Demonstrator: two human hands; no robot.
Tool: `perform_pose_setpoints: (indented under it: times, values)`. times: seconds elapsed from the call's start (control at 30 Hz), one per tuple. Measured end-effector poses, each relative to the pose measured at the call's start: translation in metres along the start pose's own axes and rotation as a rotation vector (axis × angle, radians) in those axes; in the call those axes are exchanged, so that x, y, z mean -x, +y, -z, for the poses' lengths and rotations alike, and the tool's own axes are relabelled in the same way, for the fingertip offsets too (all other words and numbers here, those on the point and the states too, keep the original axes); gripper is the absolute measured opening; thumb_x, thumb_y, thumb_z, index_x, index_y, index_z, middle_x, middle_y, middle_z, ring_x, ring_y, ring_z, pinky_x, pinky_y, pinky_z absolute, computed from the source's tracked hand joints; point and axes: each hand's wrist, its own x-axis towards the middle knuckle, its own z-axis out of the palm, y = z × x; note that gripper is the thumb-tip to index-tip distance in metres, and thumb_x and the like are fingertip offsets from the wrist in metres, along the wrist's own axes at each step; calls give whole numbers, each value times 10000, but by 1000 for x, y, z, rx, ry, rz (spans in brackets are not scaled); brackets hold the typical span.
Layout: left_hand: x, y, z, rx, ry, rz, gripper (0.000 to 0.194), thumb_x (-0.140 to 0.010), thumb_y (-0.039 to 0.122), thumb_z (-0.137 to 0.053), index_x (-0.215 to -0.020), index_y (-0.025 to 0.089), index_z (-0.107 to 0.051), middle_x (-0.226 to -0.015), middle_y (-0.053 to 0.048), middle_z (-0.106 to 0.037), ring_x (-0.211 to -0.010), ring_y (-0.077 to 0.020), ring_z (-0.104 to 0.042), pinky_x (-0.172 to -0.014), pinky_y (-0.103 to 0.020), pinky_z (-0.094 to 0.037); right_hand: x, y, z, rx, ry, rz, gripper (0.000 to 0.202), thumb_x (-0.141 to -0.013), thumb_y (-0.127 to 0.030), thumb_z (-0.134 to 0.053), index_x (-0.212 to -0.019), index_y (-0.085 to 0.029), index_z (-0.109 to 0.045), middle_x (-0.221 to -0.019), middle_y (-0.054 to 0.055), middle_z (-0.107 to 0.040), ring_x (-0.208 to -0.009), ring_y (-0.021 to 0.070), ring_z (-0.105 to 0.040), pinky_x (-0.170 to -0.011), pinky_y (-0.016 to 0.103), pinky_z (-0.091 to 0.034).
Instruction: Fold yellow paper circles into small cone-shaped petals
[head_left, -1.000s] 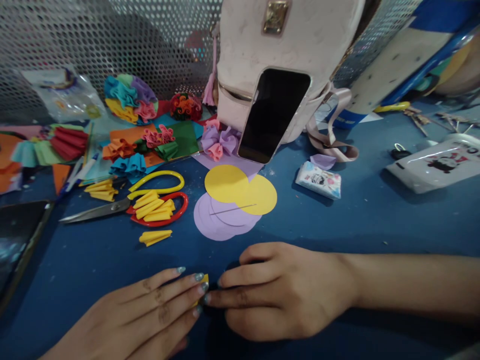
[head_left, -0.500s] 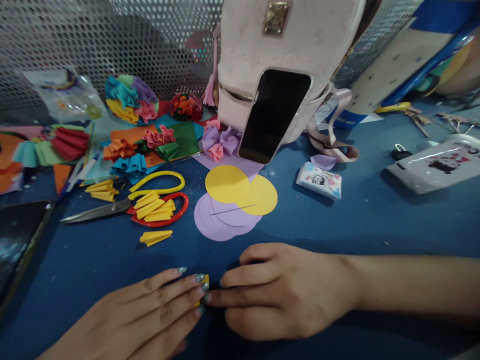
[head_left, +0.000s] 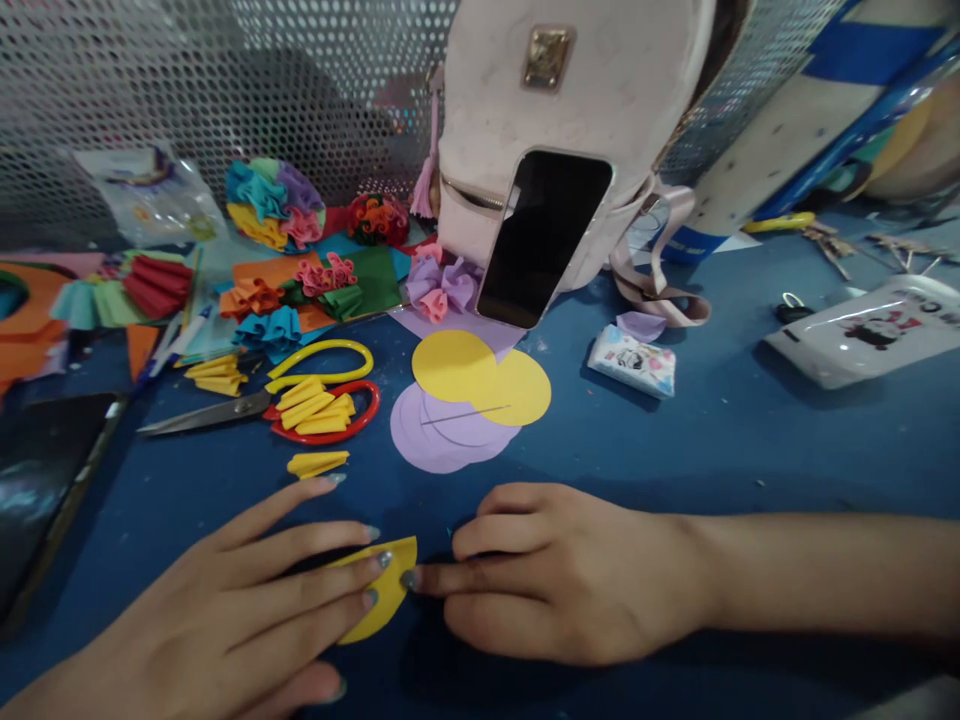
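Note:
A folded yellow paper piece (head_left: 390,598) lies on the blue table near its front. My left hand (head_left: 255,610) rests flat on it with fingers spread. From the right, my right hand (head_left: 555,575) touches the paper's right edge with an outstretched index fingertip; its other fingers are curled loosely. Beyond the hands, two yellow paper circles (head_left: 454,366) overlap a pile of purple circles (head_left: 427,440), with a thin needle-like stick (head_left: 465,415) on top. Small folded yellow pieces (head_left: 313,408) sit on the red and yellow handled scissors (head_left: 244,405), and one more (head_left: 318,464) is just in front.
A pink backpack (head_left: 480,110) stands at the back with a phone (head_left: 547,240) leaning on it. Coloured paper flowers (head_left: 262,330) are at the back left. Another phone (head_left: 45,490) lies far left. A tissue pack (head_left: 632,360) and a white pouch (head_left: 870,330) are at right.
My left hand has shifted left and its fingers have spread, showing much more of the yellow paper. My right hand has stayed nearly in place. The view has shifted slightly.

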Motion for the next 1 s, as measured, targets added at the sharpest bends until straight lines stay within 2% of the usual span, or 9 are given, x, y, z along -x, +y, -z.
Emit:
perform_pose_setpoints:
  times: [0.07, 0.23, 0.43, 0.5, 0.6, 0.63, 0.73, 0.8, 1.0]
  values:
    - [4, 0, 1, 12, 12, 18, 280, -1011, 240, -535, -1250, 239, -682, -1121, 34, -783, -1201, -154, -650, -1276, -399, -254, 0, 0, 0, 11, -6, 5, 229, -1057, -202, -487, -1050, -172, -714, -1301, 34, -696, -1053, 141, -610, -794, 294, -493]
    - [11, -2, 5, -16, 52, 26, 232, -973, 221, -576, -1165, 230, -705, -1067, 58, -795, -1094, -154, -676, -1273, -374, -221, 0, -1, -1, 13, -6, 6, 216, -1057, -198, -491, -1055, -166, -704, -1282, 17, -710, -1055, 147, -614, -796, 300, -492]
    - [15, -5, 11, -23, 84, 25, 243, -922, 157, -577, -1104, 235, -718, -1015, 63, -803, -1020, -150, -704, -1228, -360, -300, -1, -2, 0, 15, 11, 3, 227, -1063, -185, -472, -1046, -150, -695, -1212, 21, -741, -1022, 152, -623, -789, 303, -492]
    - [19, -2, 10, -11, 150, 107, 247, -936, 146, -544, -1078, 235, -725, -997, 64, -807, -1008, -149, -706, -1237, -366, -291, -2, -2, 0, 20, 10, 2, 217, -1060, -187, -480, -1046, -152, -694, -1228, 21, -736, -1028, 153, -623, -797, 300, -491]
    - [33, 9, 3, -106, 73, 50, 279, -942, 204, -577, -1180, 246, -716, -1109, 63, -791, -1007, -142, -713, -1272, -340, -221, -2, -2, 0, 29, 10, 5, 196, -1054, -192, -501, -1045, -157, -694, -1245, 25, -728, -1029, 148, -622, -800, 293, -490]
    - [38, 13, 1, -129, 105, 121, 304, -944, 184, -558, -1193, 252, -718, -1128, 57, -787, -1022, -152, -714, -1269, -338, -229, -2, -2, 0, 32, 10, 7, 195, -1053, -193, -503, -1043, -158, -694, -1244, 32, -728, -1030, 146, -623, -797, 292, -490]
    - [52, 24, -7, -141, 79, 143, 443, -935, 195, -552, -1370, 239, -627, -1219, 24, -757, -1105, -193, -694, -1189, -320, -371, -2, -3, 0, 33, 18, 8, 202, -1054, -190, -498, -1035, -158, -696, -1232, 41, -733, -1024, 145, -625, -784, 292, -494]
    - [56, 27, -9, -140, 82, 157, 501, -935, 192, -553, -1433, 245, -570, -1216, 29, -758, -1098, -197, -695, -1160, -325, -403, -3, -3, 0, 32, 24, 3, 209, -1055, -186, -492, -1028, -159, -698, -1228, 32, -736, -1014, 146, -626, -783, 292, -496]
    - [55, 28, -8, -158, 83, 235, 401, -950, 185, -537, -1333, 268, -623, -1153, 38, -772, -1053, -208, -704, -1141, -378, -412, -4, -2, 1, 25, 32, 8, 215, -1054, -184, -491, -1008, -158, -699, -1225, 18, -740, -1005, 152, -627, -772, 292, -493]
